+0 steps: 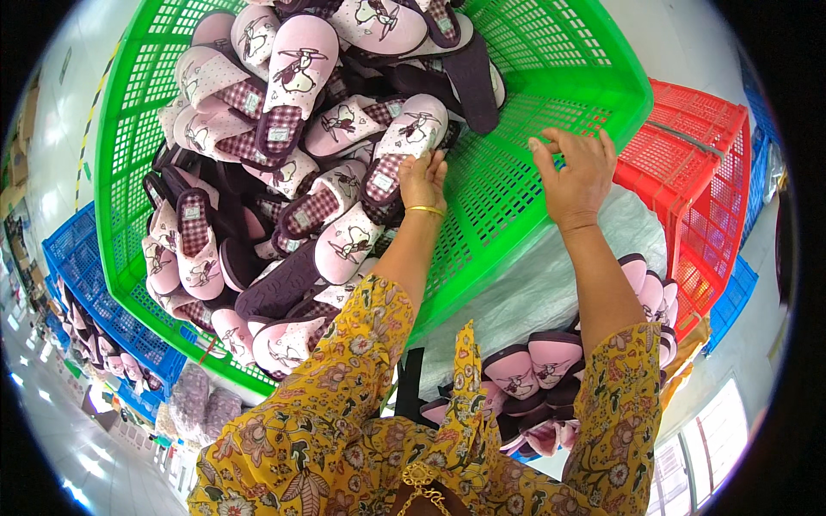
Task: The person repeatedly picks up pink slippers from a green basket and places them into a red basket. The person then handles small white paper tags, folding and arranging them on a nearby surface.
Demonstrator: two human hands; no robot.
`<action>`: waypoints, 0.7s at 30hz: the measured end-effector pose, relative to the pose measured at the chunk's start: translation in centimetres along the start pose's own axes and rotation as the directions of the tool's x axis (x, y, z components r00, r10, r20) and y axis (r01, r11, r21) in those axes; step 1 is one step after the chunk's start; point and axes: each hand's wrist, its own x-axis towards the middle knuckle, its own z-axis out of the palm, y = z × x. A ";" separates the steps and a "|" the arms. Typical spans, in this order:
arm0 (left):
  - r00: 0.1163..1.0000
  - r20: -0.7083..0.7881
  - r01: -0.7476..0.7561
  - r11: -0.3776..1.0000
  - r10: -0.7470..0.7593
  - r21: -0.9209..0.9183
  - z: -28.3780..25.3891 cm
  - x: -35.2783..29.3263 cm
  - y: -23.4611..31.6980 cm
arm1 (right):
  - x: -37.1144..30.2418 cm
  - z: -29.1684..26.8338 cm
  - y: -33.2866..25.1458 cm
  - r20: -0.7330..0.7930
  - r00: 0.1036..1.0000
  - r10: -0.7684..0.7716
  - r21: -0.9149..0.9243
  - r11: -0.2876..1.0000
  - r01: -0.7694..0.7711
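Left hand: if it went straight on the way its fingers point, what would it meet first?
Probably the pink slipper right at the left hand; whether they touch now is hard to tell.

green basket: glossy plastic | slippers: matt cloth | bangle: shiny metal

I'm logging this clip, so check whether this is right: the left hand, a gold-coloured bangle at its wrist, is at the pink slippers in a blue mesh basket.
The mesh basket is green, not blue, as the head view shows; the left hand, gold-coloured bangle at its wrist, is at the pink slippers.
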 end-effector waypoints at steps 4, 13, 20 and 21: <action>0.980 -0.066 0.200 0.943 -0.189 0.266 -2.2 2.1 -0.2 | 0.0 0.1 0.2 -0.008 1.000 -0.003 0.011 1.000 0.003; 0.962 0.231 -0.267 0.666 0.144 0.697 -1.8 6.1 2.2 | -0.2 0.0 0.7 -0.023 0.999 0.040 0.052 0.998 -0.039; 0.835 0.475 -0.526 0.146 0.280 0.838 5.7 12.8 -1.6 | 0.1 -0.1 0.2 0.004 0.999 0.035 0.060 0.998 -0.036; 0.846 0.450 -0.489 0.082 0.285 0.868 6.9 13.4 -2.4 | 0.1 0.0 0.2 0.007 0.999 0.033 0.057 0.998 -0.033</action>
